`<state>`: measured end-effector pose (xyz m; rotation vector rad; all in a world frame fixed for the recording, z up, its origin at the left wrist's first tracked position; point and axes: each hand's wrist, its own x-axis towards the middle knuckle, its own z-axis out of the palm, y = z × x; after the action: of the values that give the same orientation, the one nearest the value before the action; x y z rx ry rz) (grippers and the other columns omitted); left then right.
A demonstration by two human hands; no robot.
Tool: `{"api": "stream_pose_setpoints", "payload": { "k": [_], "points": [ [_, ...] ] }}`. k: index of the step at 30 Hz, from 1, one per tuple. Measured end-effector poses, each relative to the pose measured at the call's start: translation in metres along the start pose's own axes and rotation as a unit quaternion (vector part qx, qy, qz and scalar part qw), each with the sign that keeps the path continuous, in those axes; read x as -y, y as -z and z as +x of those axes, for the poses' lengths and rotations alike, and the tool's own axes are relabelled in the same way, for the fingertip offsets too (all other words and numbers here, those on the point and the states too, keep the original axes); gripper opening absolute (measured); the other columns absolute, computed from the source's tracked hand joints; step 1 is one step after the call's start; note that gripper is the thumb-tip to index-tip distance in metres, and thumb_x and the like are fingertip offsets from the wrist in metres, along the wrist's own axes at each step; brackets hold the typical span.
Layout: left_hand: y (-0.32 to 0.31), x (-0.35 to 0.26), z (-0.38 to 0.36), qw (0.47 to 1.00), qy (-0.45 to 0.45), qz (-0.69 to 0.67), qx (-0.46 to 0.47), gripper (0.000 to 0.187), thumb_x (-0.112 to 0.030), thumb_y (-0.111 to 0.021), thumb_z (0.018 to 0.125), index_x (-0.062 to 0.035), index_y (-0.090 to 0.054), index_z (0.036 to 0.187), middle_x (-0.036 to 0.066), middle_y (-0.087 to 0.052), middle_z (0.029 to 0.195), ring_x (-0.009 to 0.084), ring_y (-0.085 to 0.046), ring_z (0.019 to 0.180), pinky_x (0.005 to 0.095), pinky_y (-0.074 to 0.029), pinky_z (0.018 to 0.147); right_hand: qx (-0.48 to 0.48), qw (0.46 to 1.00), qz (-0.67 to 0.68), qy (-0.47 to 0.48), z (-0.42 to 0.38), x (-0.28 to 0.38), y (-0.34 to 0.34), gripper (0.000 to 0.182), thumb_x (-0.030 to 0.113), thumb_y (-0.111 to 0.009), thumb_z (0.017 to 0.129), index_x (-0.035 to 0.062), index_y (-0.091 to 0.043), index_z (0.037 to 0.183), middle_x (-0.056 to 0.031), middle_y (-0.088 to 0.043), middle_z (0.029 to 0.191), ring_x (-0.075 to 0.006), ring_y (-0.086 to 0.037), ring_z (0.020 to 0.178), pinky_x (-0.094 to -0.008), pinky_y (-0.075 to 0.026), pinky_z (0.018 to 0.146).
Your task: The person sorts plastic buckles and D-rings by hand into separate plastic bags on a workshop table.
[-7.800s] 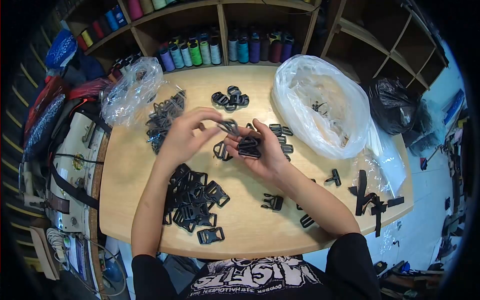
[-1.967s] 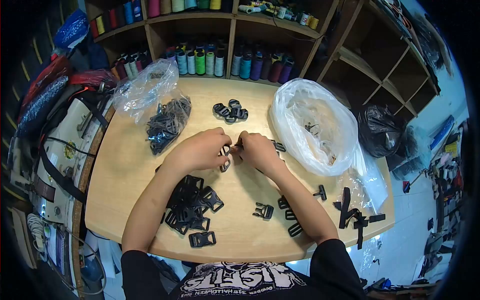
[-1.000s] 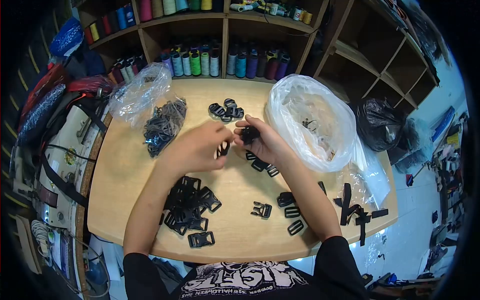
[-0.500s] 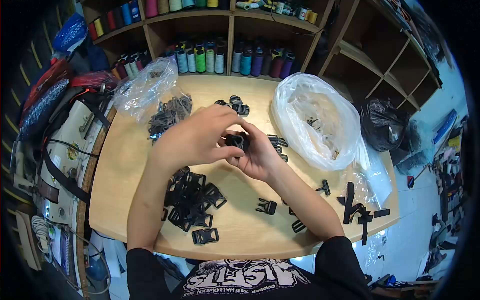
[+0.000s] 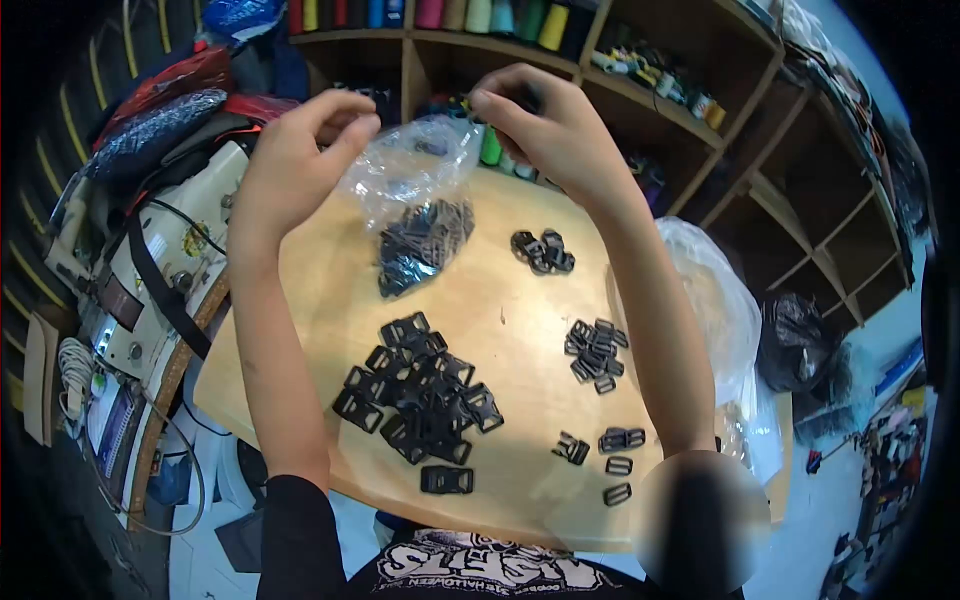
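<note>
My left hand (image 5: 290, 165) is raised to the left of a clear plastic bag (image 5: 425, 160), its fingers curled and thumb close to the fingertips. On the bag's upper right, my right hand (image 5: 550, 125) is lifted too, thumb and forefinger bent together right by the bag's top edge. I cannot tell what either pinch holds. Dark plastic parts (image 5: 425, 240) fill the bag's lower half. Below it on the table lies a pile of black side-release buckles (image 5: 425, 385). A small heap of black buckle parts (image 5: 543, 252) sits right of the bag.
Black strap sliders (image 5: 596, 350) lie beside my right forearm, with a prong buckle half (image 5: 571, 448) and loose sliders (image 5: 619, 465) nearer me. A large white plastic bag (image 5: 715, 300) stands right. A sewing machine (image 5: 150, 290) is left. Thread shelves (image 5: 490, 42) stand behind the wooden table (image 5: 500, 490).
Both hands have parted and risen from the table's middle to either side of the clear bag. The black buckle part they held together has left their grasp. The view has shifted.
</note>
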<state>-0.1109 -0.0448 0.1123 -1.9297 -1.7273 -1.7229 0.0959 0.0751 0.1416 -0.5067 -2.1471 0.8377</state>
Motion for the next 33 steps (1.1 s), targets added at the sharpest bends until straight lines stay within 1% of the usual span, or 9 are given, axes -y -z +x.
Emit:
{"api": "stream_pose_setpoints", "payload": {
  "k": [5,9,14,19,24,26,28,29,33],
  "points": [
    [0.001,0.048,0.008,0.983,0.142,0.112,-0.021,0.034,-0.026,-0.064,0.09,0.0024,-0.065,0.108,0.009,-0.068,0.09,0.0136,-0.063,0.083,0.0269,-0.048,0.076,0.07,0.967,-0.199,0.145,0.09,-0.015,-0.053,0.028,0.026,-0.065,0.079,0.0047,-0.07,0.097,-0.0183,-0.07,0.089,-0.0337,-0.068,0.086,-0.0401,-0.054,0.078],
    [-0.018,0.091,0.01,0.941,0.276,0.196,-0.029,0.076,-0.04,-0.075,0.076,0.0095,-0.049,0.128,0.026,-0.066,0.106,0.0307,-0.069,0.08,0.0341,-0.053,0.071,0.332,0.85,-0.409,-0.019,0.104,-0.027,-0.086,0.041,0.034,-0.067,0.078,0.0081,-0.067,0.109,-0.0143,-0.07,0.094,-0.0289,-0.068,0.084,-0.039,-0.055,0.079],
    [-0.025,0.095,0.003,0.937,0.342,-0.059,0.032,0.067,-0.019,-0.078,0.071,0.0064,-0.051,0.128,0.017,-0.067,0.093,0.0155,-0.063,0.066,0.0295,-0.049,0.054,0.408,0.804,-0.409,-0.141,0.092,-0.026,-0.085,0.06,0.042,-0.068,0.078,0.0113,-0.059,0.129,-0.0136,-0.067,0.112,-0.0251,-0.068,0.094,-0.0382,-0.056,0.082],
    [-0.028,0.118,0.009,0.969,0.245,-0.008,0.017,0.053,-0.006,-0.07,0.078,0.0053,-0.053,0.126,0.011,-0.067,0.084,0.0143,-0.06,0.062,0.0289,-0.045,0.051,0.194,0.909,-0.367,0.026,0.084,-0.039,-0.058,0.043,0.036,-0.064,0.083,0.0079,-0.064,0.116,-0.0145,-0.065,0.116,-0.0329,-0.065,0.099,-0.044,-0.055,0.082],
    [-0.022,0.083,0.008,0.957,0.282,-0.014,0.062,0.086,-0.024,-0.081,0.072,0.0012,-0.036,0.141,0.023,-0.06,0.116,0.0235,-0.066,0.084,0.03,-0.052,0.063,-0.176,0.864,-0.462,0.098,0.046,-0.073,-0.046,0.045,0.034,-0.069,0.079,-0.0075,-0.066,0.096,-0.0203,-0.07,0.085,-0.0294,-0.07,0.082,-0.0421,-0.056,0.08],
    [-0.032,0.072,0.0,0.944,0.319,-0.019,0.087,0.105,-0.034,-0.084,0.068,-0.0012,-0.024,0.148,0.029,-0.053,0.129,0.0278,-0.067,0.089,0.0317,-0.054,0.067,0.171,0.923,-0.25,-0.235,0.04,-0.074,-0.037,0.048,0.031,-0.068,0.08,-0.0116,-0.063,0.101,-0.021,-0.07,0.09,-0.0301,-0.07,0.079,-0.0396,-0.056,0.074],
    [-0.047,0.072,-0.009,0.91,0.283,-0.086,0.29,0.134,-0.047,-0.087,0.062,-0.0068,0.003,0.152,0.032,-0.036,0.144,0.0358,-0.06,0.109,0.0344,-0.053,0.085,0.087,0.955,-0.142,-0.247,0.032,-0.113,-0.055,0.046,0.027,-0.066,0.08,-0.0128,-0.063,0.103,-0.0217,-0.07,0.091,-0.0268,-0.07,0.075,-0.036,-0.056,0.068],
    [-0.08,0.107,-0.019,0.974,0.062,0.091,0.2,0.133,-0.035,-0.088,0.063,-0.0119,0.009,0.152,0.035,-0.038,0.141,0.041,-0.053,0.119,0.0406,-0.05,0.093,0.065,0.963,-0.057,-0.256,0.026,-0.116,-0.06,0.044,0.024,-0.063,0.08,-0.012,-0.062,0.106,-0.0199,-0.069,0.088,-0.0222,-0.07,0.073,-0.0348,-0.055,0.067],
    [-0.135,0.102,-0.04,0.973,0.114,0.155,0.128,0.098,-0.005,-0.072,0.069,-0.016,-0.019,0.151,0.033,-0.05,0.128,0.0454,-0.055,0.112,0.0492,-0.049,0.09,0.152,0.927,0.205,-0.275,0.005,-0.129,-0.062,0.054,0.031,-0.06,0.093,-0.0068,-0.048,0.129,-0.0111,-0.063,0.094,-0.0153,-0.063,0.08,-0.0264,-0.056,0.072]
  ]
}}
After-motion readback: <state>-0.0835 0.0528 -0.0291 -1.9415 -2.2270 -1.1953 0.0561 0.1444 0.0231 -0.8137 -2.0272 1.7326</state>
